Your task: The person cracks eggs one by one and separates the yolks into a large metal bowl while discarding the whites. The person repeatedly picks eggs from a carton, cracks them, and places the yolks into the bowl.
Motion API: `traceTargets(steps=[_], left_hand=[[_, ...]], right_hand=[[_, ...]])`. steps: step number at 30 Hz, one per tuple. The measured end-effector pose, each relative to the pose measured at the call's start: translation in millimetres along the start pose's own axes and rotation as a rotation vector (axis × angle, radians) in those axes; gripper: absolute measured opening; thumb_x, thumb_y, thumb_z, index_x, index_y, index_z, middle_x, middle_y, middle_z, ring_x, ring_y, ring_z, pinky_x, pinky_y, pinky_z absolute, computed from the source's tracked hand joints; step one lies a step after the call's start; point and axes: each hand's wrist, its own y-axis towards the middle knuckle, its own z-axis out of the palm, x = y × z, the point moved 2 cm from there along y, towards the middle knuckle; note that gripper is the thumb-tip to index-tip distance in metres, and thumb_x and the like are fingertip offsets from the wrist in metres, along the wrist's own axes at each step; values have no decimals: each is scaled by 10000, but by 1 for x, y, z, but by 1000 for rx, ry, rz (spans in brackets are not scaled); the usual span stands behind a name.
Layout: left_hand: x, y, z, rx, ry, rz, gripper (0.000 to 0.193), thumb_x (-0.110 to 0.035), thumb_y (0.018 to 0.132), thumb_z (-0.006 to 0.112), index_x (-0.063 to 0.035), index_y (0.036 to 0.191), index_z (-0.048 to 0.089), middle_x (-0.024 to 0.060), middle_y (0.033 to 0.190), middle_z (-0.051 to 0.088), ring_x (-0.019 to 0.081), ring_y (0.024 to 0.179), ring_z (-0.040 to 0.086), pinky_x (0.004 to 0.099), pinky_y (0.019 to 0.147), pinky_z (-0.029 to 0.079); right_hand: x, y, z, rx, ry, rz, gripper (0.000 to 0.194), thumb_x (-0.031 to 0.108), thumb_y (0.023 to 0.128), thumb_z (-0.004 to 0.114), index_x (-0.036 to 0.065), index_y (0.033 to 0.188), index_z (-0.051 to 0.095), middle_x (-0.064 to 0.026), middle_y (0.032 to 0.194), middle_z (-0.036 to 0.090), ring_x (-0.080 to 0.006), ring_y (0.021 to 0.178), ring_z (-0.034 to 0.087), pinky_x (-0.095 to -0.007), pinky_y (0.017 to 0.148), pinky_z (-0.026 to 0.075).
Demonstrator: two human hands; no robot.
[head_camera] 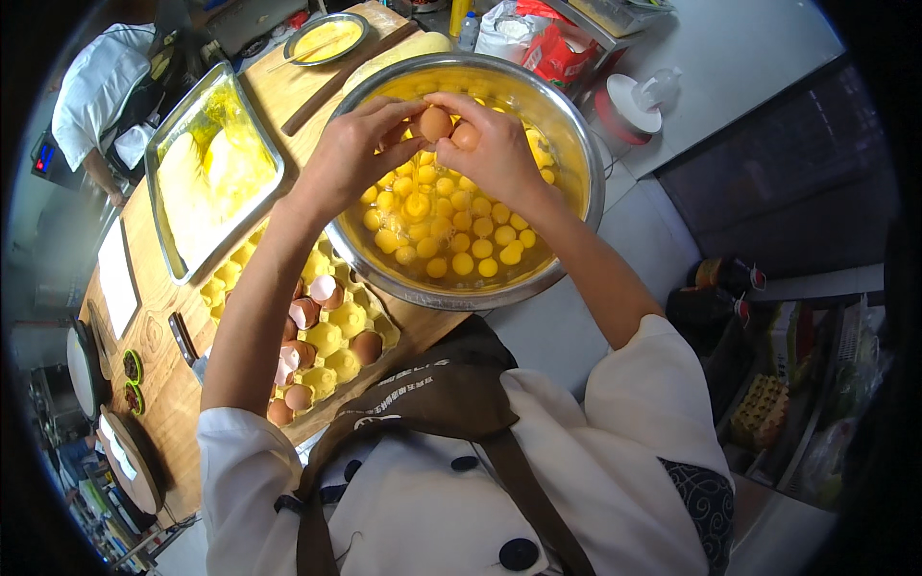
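Both hands are raised over a large stainless-steel bowl [592,180] holding raw egg whites and several whole yolks [462,264]. A brown egg or shell [436,124] sits between the fingertips of my left hand [356,147] and my right hand [497,147]. Against the right fingers rests a second brown egg or shell [466,136]. A strand of raw egg [415,180] runs down from below the left fingers into the bowl. Whether each shell is whole or broken is partly hidden by the fingers. Beside my left forearm lies a yellow egg tray [325,337] with broken shells [327,291] and several eggs [367,346].
The wooden table [162,302] carries a metal tray of dough [189,180], a small bowl of beaten egg with chopsticks [335,37], and a knife [183,338]. A person in white [108,79] stands at far left. Flour bags [558,54] stand behind the bowl.
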Motion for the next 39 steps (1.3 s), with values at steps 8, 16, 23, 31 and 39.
traceTargets(steps=[8,16,23,31,39], left_hand=[[-6,10,-15,49,392,245,380,-97,786,703,-60,1153,610,91,1027,628,261,820,644,342,712,535],[-10,13,-22,169,574,340,336,-178,835,646,-17,1120,574,105,979,582,284,813,619,376,702,511],[9,-2,-20,278,576,223,249,-184,820,653,-2,964,564,129,919,582,311,822,609,397,716,505],[26,-25,3,485,583,76,225,-186,792,674,-6,857,555,133,852,599,306,807,616,401,701,503],[24,-28,6,484,595,63,233,-201,787,699,-22,852,565,120,822,620,291,790,630,393,675,515]], right_hand=[[2,11,-15,-69,-309,-410,353,146,733,670,113,1078,598,-67,876,661,-250,814,641,-374,659,532],[13,17,-36,108,-590,-545,431,114,729,675,112,1152,591,-51,891,635,-221,810,622,-328,681,537],[-41,6,-50,413,-927,-460,168,148,735,679,81,871,604,-46,869,653,-206,808,639,-339,625,525],[-101,-29,-71,876,-1201,-375,74,123,777,611,78,835,622,-80,770,662,-234,779,658,-358,601,505],[-93,-38,-83,818,-1261,-459,74,125,733,632,113,701,698,-49,669,668,-226,658,675,-350,555,528]])
